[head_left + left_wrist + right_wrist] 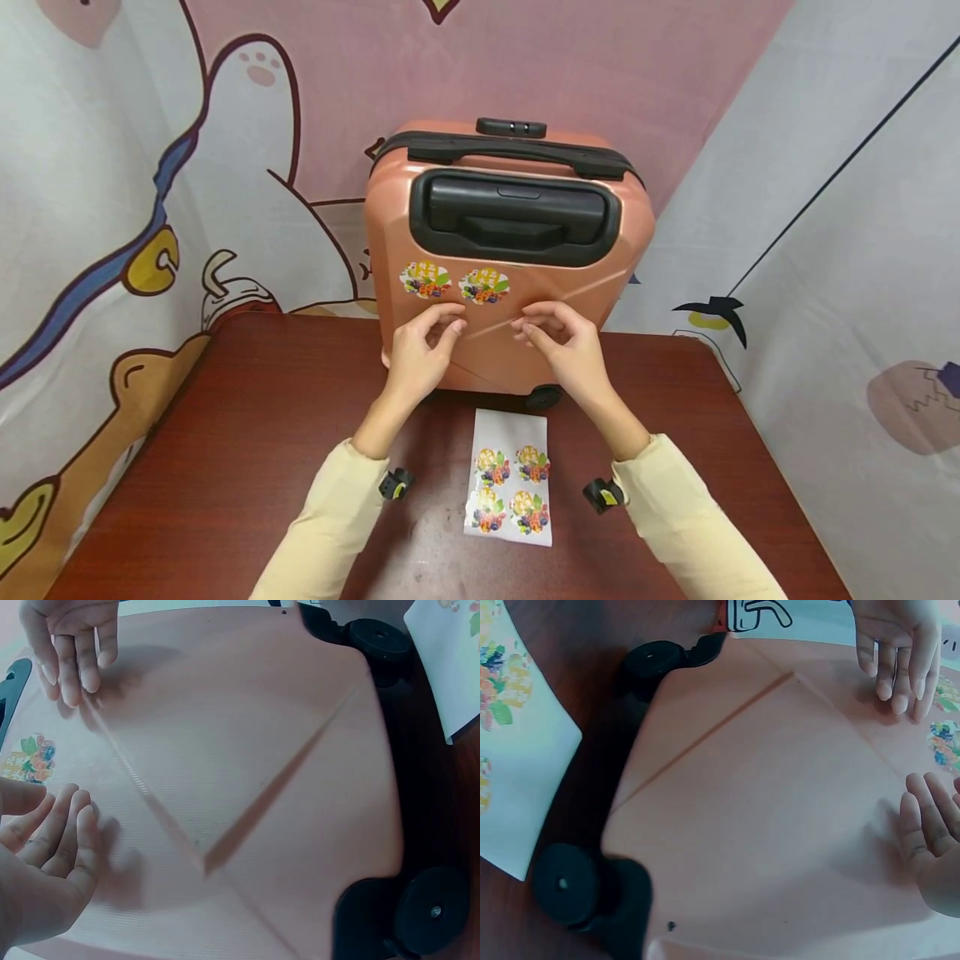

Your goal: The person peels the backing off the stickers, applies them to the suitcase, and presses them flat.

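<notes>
A rose-coloured hard-shell suitcase [495,350] stands upright on the table, its black recessed handle [517,218] toward me. Two round fruit stickers are on its front, a left sticker [425,280] and a right sticker [484,286]. Just below them, my left hand [423,346] is held close before the shell, fingers loosely bent, nothing visible between them. My right hand [566,342] mirrors it to the right of the stickers, also with nothing visible in it. In the left wrist view, the fingers of the left hand [52,855] are spread a little beside a sticker [34,759].
A white sticker sheet [510,429] with several fruit stickers lies on the brown table [285,467] in front of the suitcase. Black wheels [543,397] sit at the suitcase's base. Printed cloth [555,67] hangs behind and at both sides.
</notes>
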`<state>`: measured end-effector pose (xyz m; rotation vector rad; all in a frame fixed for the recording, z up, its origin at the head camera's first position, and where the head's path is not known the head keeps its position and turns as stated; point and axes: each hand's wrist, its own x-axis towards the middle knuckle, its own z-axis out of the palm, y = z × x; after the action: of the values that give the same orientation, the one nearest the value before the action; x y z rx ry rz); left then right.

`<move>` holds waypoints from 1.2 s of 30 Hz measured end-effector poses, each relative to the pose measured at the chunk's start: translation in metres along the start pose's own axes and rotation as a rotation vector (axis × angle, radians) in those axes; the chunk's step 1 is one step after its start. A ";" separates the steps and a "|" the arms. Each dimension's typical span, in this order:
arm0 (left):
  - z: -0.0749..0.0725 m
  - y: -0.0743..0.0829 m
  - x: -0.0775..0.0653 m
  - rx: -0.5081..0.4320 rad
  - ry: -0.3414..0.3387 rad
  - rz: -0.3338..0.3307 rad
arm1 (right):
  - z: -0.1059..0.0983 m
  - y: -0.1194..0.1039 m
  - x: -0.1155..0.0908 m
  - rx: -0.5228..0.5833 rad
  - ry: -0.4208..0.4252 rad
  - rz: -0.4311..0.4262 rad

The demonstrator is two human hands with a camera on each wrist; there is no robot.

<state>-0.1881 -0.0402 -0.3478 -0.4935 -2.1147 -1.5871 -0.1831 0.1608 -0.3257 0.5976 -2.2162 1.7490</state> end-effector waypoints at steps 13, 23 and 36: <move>0.008 -0.019 -0.021 0.017 -0.049 -0.015 | -0.002 0.028 -0.025 0.022 -0.001 0.111; 0.020 -0.037 -0.043 0.037 -0.100 -0.069 | -0.003 0.052 -0.047 0.047 -0.025 0.207; 0.032 -0.067 -0.072 0.089 -0.223 -0.188 | -0.006 0.086 -0.079 -0.037 -0.019 0.435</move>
<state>-0.1681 -0.0290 -0.4485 -0.4726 -2.4507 -1.5914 -0.1537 0.1960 -0.4335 0.1245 -2.5274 1.8911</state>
